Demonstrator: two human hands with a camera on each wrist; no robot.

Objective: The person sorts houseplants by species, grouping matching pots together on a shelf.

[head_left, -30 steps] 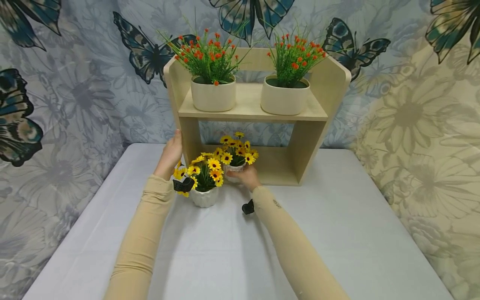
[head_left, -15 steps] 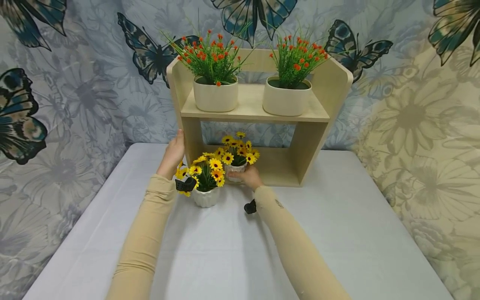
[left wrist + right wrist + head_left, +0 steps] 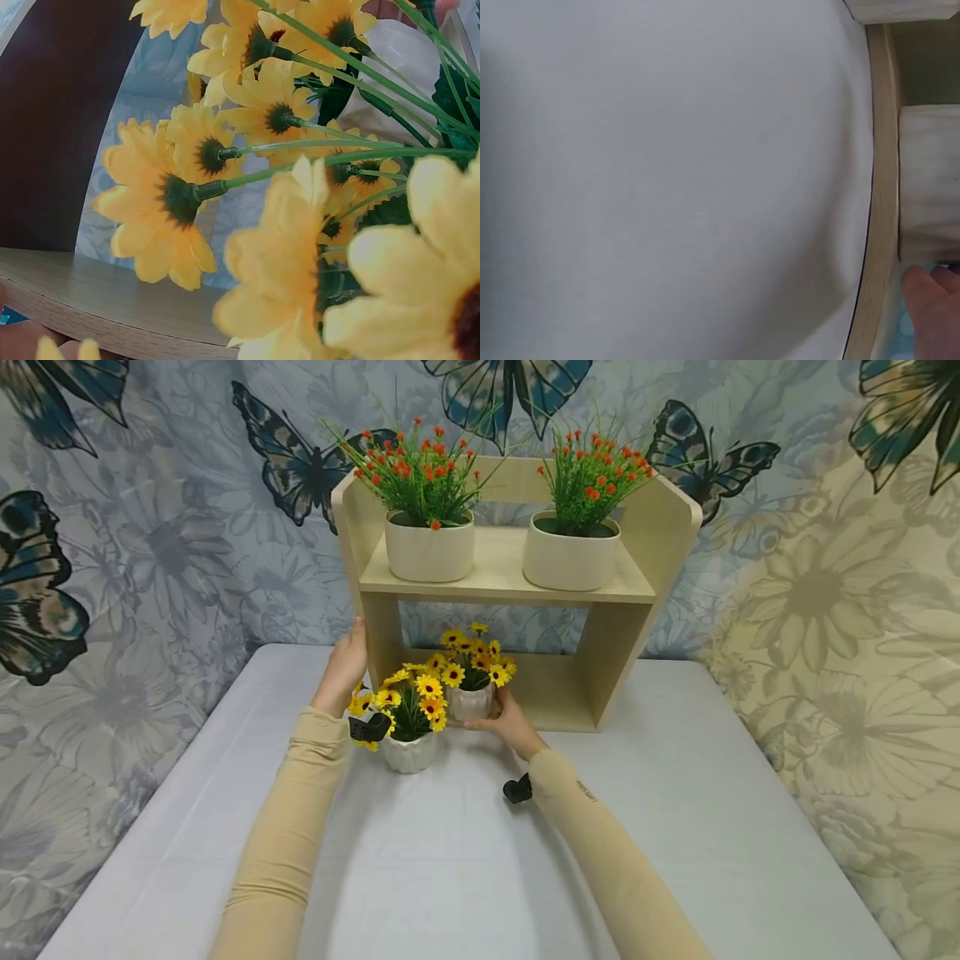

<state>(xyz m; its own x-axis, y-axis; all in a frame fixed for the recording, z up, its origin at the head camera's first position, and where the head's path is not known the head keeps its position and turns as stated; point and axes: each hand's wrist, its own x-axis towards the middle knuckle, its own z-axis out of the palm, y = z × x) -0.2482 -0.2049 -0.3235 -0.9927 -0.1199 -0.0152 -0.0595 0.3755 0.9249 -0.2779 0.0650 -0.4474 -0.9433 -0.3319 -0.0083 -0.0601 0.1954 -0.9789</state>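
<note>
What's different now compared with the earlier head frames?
The right hand has loosened from the rear yellow-flower pot and drawn back rightward, toward the wearer; whether they still touch is unclear. The left hand at the shelf stayed, as did all four pots.

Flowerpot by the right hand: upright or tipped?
Upright. In the head view, the flowerpot by the right hand stands base down, with its yellow flowers on top.

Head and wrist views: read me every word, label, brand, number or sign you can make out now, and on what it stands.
None readable.
Right sleeve: small dark mark near the cuff, perhaps lettering, too small to read.
Shelf, pots: no lettering on the sides in view.
</note>
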